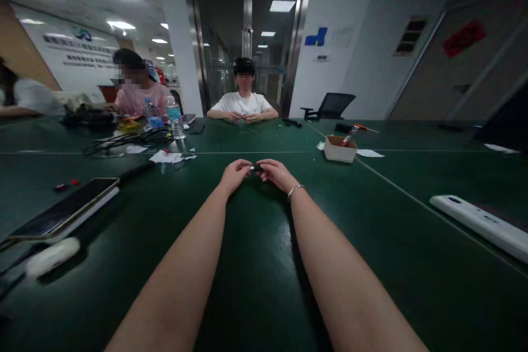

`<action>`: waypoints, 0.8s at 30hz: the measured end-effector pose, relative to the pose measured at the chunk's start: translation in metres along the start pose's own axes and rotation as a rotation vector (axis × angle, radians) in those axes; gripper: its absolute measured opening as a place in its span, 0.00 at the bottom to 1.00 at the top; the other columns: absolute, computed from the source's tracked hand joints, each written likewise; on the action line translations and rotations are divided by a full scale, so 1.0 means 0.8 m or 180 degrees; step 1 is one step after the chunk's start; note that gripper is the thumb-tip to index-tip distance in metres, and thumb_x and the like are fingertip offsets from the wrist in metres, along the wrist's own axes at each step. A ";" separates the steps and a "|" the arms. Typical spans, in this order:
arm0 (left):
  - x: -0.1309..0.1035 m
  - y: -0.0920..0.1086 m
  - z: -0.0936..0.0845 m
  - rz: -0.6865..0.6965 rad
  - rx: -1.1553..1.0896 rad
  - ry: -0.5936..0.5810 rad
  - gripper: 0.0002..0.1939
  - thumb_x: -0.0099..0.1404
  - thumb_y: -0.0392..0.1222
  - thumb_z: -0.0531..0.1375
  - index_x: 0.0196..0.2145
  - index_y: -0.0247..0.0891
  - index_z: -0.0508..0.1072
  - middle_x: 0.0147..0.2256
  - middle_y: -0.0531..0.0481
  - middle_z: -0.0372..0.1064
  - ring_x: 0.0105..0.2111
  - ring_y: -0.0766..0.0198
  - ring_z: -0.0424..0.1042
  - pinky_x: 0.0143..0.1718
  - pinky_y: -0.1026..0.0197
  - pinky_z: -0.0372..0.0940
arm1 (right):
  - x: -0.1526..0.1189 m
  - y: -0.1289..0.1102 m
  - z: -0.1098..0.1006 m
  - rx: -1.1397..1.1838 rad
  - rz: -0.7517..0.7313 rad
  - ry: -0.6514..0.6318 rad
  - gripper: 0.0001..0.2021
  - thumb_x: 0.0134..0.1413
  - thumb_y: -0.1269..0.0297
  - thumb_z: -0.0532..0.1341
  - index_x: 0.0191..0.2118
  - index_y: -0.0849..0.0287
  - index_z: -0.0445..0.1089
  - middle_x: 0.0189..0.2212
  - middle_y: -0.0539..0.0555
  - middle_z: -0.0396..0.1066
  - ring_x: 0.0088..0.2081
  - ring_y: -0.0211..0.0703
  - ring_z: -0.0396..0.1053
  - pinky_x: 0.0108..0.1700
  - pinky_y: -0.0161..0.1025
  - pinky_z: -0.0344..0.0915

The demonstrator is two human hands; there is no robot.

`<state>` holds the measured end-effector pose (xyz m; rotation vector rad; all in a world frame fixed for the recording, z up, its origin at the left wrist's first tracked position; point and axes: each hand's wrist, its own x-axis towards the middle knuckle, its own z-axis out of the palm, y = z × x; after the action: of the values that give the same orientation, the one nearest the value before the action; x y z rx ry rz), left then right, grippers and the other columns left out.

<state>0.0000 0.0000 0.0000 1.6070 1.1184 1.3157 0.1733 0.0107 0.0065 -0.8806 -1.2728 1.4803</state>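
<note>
Person's left hand [236,175] pinches the silver end of a small, slim black-and-silver stick-like object [256,168], which sits between both hands over the dark green tabletop [256,264]; right hand [278,175] pinches the black end. Probably light, stiff, slick where shiny; best held by its ends.

Green tabletop [256,269] open between person's forearms [185,264] and just right of right hand [278,174]; small box [339,154] ahead, white device [480,221] farther right bar way. Left of left hand [235,177], paper scraps [165,157], tangled cables [127,143], phone [68,206] obstruct.
</note>
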 end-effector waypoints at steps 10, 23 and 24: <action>0.004 -0.011 -0.004 -0.0016 0.0003 -0.0147 0.12 0.58 0.43 0.58 0.39 0.36 0.73 0.26 0.51 0.70 0.28 0.65 0.69 0.33 0.61 0.64 | 0.000 0.000 -0.002 0.0086 0.0027 -0.0031 0.05 0.56 0.76 0.59 0.37 0.63 0.72 0.22 0.53 0.75 0.18 0.32 0.68 0.22 0.27 0.68; 0.002 -0.007 -0.005 -0.0007 0.0326 0.0028 0.12 0.57 0.47 0.61 0.35 0.36 0.74 0.30 0.47 0.74 0.33 0.62 0.72 0.38 0.58 0.65 | -0.002 0.000 -0.002 0.0091 -0.0014 0.0017 0.05 0.57 0.76 0.59 0.37 0.63 0.72 0.22 0.53 0.74 0.18 0.32 0.68 0.22 0.27 0.68; 0.003 -0.008 -0.005 0.0020 0.0365 0.0068 0.12 0.57 0.47 0.61 0.35 0.36 0.74 0.31 0.46 0.74 0.34 0.61 0.72 0.38 0.58 0.65 | -0.002 0.000 -0.002 0.0092 -0.0017 0.0013 0.05 0.57 0.76 0.59 0.37 0.63 0.72 0.22 0.53 0.75 0.18 0.32 0.68 0.22 0.27 0.68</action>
<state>-0.0051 0.0042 -0.0045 1.6839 1.2221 1.2959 0.1755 0.0100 0.0061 -0.8602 -1.2471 1.4884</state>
